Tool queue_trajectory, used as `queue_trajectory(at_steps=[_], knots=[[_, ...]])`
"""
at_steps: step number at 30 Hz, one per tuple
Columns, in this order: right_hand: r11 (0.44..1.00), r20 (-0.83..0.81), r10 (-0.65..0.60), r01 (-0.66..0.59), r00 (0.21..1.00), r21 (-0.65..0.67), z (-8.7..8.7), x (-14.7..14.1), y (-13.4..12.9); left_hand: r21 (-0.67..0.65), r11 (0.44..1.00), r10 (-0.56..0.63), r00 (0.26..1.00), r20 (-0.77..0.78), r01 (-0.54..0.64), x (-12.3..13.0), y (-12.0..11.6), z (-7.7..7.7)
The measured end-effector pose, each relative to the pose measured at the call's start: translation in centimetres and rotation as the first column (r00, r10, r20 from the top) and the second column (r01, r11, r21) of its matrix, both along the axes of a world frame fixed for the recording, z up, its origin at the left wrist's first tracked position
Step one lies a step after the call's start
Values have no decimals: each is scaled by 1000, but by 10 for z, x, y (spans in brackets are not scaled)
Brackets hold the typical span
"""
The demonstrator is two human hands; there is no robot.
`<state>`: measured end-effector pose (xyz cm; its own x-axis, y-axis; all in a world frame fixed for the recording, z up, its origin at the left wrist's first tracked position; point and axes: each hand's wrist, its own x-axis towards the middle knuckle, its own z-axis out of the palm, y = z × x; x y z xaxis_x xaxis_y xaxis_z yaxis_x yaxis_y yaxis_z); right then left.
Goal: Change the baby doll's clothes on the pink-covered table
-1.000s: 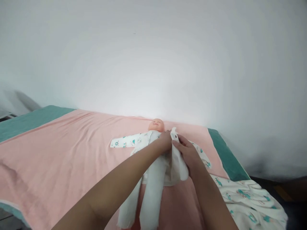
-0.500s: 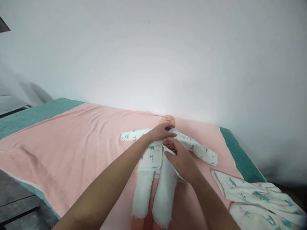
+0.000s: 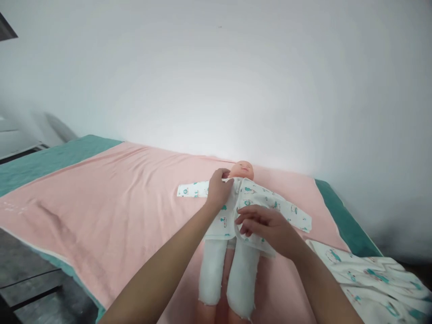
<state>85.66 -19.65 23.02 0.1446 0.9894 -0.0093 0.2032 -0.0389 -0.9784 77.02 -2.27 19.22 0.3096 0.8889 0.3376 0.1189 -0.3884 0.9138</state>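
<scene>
Jacket (image 3: pixel 251 193), white with a printed pattern, lies on the doll (image 3: pixel 241 274) just below and right of the frame centre, sleeves spread to either side. Change of state: the right-hand front panel, earlier lifted and then partly folded back, now lies down over the chest. Both front edges run nearly side by side along the middle of the torso. This indicates that the panels are close to aligned; no closed fastener can be made out.

Left hand (image 3: pixel 220 190): moved back from the centre line to the collar area, beside the doll's head (image 3: pixel 242 170). Fingers bent, narrow gap to the thumb, no cloth visible between them. Right hand (image 3: pixel 266 225): over the lower front edge, fingers loosely curled; whether they grip the edge cannot be told.

Surroundings: pink sheet (image 3: pixel 135 202) beneath the doll; similarly patterned clothing (image 3: pixel 371 279) at lower right, unchanged in role and untouched.
</scene>
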Motion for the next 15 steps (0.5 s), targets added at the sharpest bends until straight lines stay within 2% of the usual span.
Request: queue_trajectory(at_steps=[2,4,6,8,9,11,13,15], knots=[[971,15,-203,200,979,131,-4,6,3,-45,999,6,999,39,-4,-27,-12,-15],[907,7,-379,370,926,200,-13,11,7,-209,978,39,996,83,-20,-54,-24,-35],[894,-74,-406,412,911,176,-29,17,10,-400,916,36,980,195,46,-74,-31,-53],[885,-248,-393,437,885,158,-46,25,7,-536,816,-17,936,351,216,-86,-33,-65],[860,-353,-405,482,843,165,-55,29,3,-566,764,-48,902,428,309,-89,-32,-67],[778,-515,-479,615,711,125,-69,37,-10,-571,680,-98,829,551,460,-89,-29,-67],[681,-596,-602,731,531,-37,-78,44,-24,-557,609,-125,762,635,564,-85,-26,-63],[605,-646,-683,760,341,-237,-82,47,-35,-559,524,-132,710,691,642,-77,-23,-60]])
